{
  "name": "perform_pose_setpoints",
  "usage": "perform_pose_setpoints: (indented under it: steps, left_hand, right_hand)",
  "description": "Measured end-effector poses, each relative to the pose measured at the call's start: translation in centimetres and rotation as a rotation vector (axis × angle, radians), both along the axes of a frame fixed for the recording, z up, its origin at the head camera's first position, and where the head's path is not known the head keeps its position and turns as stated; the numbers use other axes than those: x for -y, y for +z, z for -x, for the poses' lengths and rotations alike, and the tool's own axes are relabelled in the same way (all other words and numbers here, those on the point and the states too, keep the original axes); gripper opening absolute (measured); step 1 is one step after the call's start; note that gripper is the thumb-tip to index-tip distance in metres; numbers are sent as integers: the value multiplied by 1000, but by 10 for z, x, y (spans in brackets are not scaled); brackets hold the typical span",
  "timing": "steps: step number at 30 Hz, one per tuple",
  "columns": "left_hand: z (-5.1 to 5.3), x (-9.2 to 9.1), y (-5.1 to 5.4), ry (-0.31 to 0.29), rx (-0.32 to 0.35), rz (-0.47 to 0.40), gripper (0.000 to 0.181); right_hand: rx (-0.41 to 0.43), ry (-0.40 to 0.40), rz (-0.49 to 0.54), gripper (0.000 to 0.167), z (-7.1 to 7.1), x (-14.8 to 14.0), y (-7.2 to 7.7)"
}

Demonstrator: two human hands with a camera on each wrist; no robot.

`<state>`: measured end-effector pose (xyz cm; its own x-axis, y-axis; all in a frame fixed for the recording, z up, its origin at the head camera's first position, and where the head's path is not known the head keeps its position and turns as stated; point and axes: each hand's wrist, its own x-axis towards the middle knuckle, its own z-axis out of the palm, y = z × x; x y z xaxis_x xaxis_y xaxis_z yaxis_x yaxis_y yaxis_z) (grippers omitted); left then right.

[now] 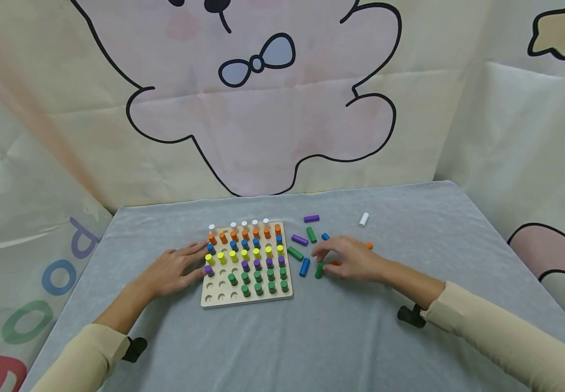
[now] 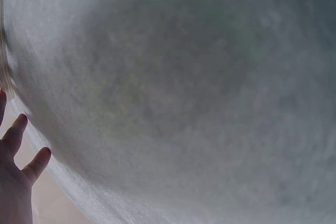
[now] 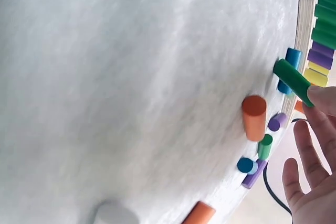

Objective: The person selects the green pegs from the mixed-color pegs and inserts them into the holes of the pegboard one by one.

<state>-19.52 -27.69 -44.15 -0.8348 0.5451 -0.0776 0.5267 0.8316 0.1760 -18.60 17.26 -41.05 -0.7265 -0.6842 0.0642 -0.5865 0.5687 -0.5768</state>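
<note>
A pale pegboard [image 1: 228, 301] holds rows of white, orange, blue, yellow, purple and green pegs; several holes at its near left lack pegs. My left hand [image 1: 171, 272] lies along the board's left edge, fingers extended and touching it. In the left wrist view, parts of that hand [image 2: 16, 177] and the board's side [image 2: 4, 66] show at the left border. Right of the board, my right hand [image 1: 348, 258] pinches a green peg [image 3: 292, 81] between thumb and fingertip. Its other fingers spread away, and the peg tilts over a loose blue peg [image 1: 304, 267].
Loose pegs lie on the grey cloth right of the board: purple ones [image 1: 311, 218], green ones [image 1: 295, 253], a white one [image 1: 363, 220] and orange ones [image 3: 254, 119]. Some are partly behind my right hand. A printed curtain [image 1: 262, 120] hangs behind the table.
</note>
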Motion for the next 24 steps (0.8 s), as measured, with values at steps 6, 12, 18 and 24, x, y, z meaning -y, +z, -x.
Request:
perform_pose_setpoints:
  steps: [6,12,18,24]
  left_hand:
    - [0,1,-1,0,-2,-1,68]
    - [-2,1,0,-7,-17,-22,65]
    - [-3,0,0,-13,-23,-22,65]
    - [-2,0,1,-7,-20,-24,66]
  right_hand:
    - [35,14,46,34,-3,10,-2]
    - [41,5,50,31,-3,17,-4]
    - [17,13,34,31,-4,24,-6]
    - [-42,17,4,31,-5,29,4]
